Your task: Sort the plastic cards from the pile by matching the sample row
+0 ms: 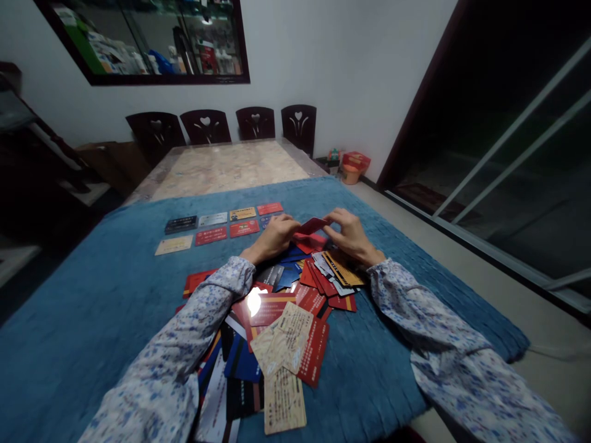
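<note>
Both hands meet over a heap of plastic cards (316, 301) on a blue cloth. Between them is a red card (313, 226), tilted, with my left hand (278, 237) pinching its left end and my right hand (348, 235) gripping its right end. Another red card lies just beneath it. Below my right hand sit a yellow card (342, 268) and several red and white ones, overlapping. Cream cards (289, 329) top the near part of the heap. Left of my left hand, several cards are laid in rows, among them a red card (244, 228) and a black card (181, 224).
The blue cloth (115, 295) covers the near part of a long table, whose marbled top (231, 163) shows beyond it. Dark chairs (205, 126) line the far end. An orange bucket (351, 174) stands on the floor by the wall, and a glass sliding door is at right.
</note>
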The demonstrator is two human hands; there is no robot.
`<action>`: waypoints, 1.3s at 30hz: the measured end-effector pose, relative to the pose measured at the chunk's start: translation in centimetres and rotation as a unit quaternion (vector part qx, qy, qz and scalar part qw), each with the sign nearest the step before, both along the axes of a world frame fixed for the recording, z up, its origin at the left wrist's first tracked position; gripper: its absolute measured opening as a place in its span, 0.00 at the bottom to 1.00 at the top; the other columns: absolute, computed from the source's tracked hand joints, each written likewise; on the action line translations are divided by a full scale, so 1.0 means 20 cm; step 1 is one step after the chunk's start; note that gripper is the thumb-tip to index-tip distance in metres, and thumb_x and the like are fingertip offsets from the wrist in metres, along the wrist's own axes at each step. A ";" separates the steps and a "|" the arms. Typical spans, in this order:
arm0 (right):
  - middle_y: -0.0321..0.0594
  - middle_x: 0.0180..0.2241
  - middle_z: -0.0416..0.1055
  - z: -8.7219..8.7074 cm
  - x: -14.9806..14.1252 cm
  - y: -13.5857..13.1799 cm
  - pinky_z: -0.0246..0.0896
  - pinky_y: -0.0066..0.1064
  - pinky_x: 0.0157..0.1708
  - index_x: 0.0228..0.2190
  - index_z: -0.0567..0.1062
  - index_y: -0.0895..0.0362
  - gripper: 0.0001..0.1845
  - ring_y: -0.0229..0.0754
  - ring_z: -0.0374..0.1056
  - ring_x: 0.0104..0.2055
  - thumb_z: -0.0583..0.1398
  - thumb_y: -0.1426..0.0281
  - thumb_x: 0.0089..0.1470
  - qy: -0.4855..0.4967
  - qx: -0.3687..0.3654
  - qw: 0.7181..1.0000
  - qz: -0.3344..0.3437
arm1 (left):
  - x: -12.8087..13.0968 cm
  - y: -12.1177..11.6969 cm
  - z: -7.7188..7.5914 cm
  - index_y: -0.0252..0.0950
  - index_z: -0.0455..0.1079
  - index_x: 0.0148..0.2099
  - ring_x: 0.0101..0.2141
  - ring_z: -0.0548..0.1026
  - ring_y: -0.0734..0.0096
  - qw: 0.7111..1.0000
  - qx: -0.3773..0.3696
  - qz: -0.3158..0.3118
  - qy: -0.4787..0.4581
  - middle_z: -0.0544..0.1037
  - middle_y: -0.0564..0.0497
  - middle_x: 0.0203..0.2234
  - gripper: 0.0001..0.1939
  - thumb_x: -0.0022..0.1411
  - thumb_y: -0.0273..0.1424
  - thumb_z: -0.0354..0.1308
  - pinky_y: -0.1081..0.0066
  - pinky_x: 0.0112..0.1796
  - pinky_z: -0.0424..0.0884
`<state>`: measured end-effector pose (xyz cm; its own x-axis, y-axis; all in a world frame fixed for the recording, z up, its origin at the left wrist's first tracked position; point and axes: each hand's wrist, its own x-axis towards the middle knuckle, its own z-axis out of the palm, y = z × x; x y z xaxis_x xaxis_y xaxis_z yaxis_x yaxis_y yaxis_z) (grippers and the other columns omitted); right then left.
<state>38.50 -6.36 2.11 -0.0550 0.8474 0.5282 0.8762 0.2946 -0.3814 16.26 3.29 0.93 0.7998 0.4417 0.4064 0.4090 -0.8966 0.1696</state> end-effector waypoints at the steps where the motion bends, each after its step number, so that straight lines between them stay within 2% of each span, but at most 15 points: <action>1: 0.46 0.37 0.76 0.00 0.00 0.00 0.62 0.38 0.46 0.36 0.79 0.56 0.11 0.49 0.69 0.42 0.56 0.69 0.60 0.001 0.007 1.000 0.002 | 0.00 0.00 0.00 0.35 0.76 0.54 0.51 0.74 0.60 1.000 -0.002 -0.005 0.006 0.79 0.41 0.47 0.18 0.67 0.20 0.51 0.61 0.54 0.67; 6: 0.49 0.42 0.77 0.01 -0.01 -0.01 0.61 0.38 0.48 0.42 0.78 0.57 0.14 0.51 0.69 0.46 0.54 0.69 0.62 -0.023 0.012 1.000 0.000 | 0.00 -0.01 0.00 0.35 0.76 0.55 0.52 0.74 0.58 1.000 -0.009 -0.012 0.008 0.80 0.41 0.46 0.17 0.69 0.23 0.51 0.57 0.54 0.68; 10: 0.50 0.42 0.78 0.00 -0.03 -0.01 0.58 0.38 0.47 0.48 0.76 0.58 0.16 0.51 0.69 0.44 0.52 0.70 0.64 -0.078 0.010 0.997 -0.026 | 0.00 -0.01 0.00 0.33 0.74 0.56 0.51 0.74 0.58 1.000 -0.005 -0.005 -0.023 0.80 0.39 0.47 0.17 0.71 0.27 0.50 0.57 0.54 0.69; 18: 0.46 0.36 0.76 0.02 -0.03 -0.01 0.49 0.38 0.41 0.45 0.77 0.56 0.15 0.49 0.63 0.41 0.52 0.68 0.69 -0.221 0.115 0.968 -0.029 | 0.01 -0.01 0.00 0.33 0.73 0.54 0.49 0.75 0.57 0.995 0.026 -0.022 -0.092 0.81 0.41 0.45 0.14 0.70 0.26 0.52 0.56 0.52 0.70; 22: 0.45 0.36 0.75 0.05 -0.04 -0.02 0.46 0.39 0.42 0.43 0.79 0.54 0.13 0.49 0.60 0.42 0.53 0.70 0.68 -0.277 0.117 0.953 -0.036 | 0.02 -0.03 0.01 0.34 0.72 0.55 0.49 0.75 0.58 0.990 0.039 -0.023 -0.131 0.80 0.42 0.46 0.14 0.70 0.27 0.53 0.57 0.52 0.71; 26: 0.46 0.39 0.75 0.06 -0.07 -0.02 0.44 0.40 0.44 0.44 0.79 0.54 0.11 0.50 0.58 0.44 0.56 0.70 0.66 -0.317 0.098 0.943 -0.026 | 0.03 -0.04 0.01 0.34 0.73 0.51 0.46 0.75 0.60 0.989 0.054 -0.034 -0.135 0.80 0.43 0.42 0.10 0.72 0.28 0.53 0.59 0.50 0.70; 32: 0.48 0.40 0.75 0.08 -0.12 -0.03 0.44 0.42 0.45 0.43 0.79 0.55 0.10 0.51 0.57 0.46 0.57 0.70 0.66 -0.335 0.078 0.939 -0.005 | 0.03 -0.03 0.01 0.35 0.74 0.41 0.41 0.73 0.62 0.993 0.066 -0.031 -0.095 0.79 0.45 0.36 0.10 0.73 0.29 0.52 0.62 0.45 0.68; 39: 0.47 0.41 0.76 0.04 -0.08 -0.01 0.45 0.40 0.42 0.43 0.80 0.54 0.10 0.50 0.58 0.46 0.58 0.69 0.65 -0.292 0.054 0.955 -0.005 | 0.02 -0.03 -0.01 0.35 0.73 0.40 0.40 0.73 0.61 0.996 0.059 -0.032 -0.065 0.79 0.45 0.34 0.09 0.70 0.26 0.52 0.62 0.44 0.69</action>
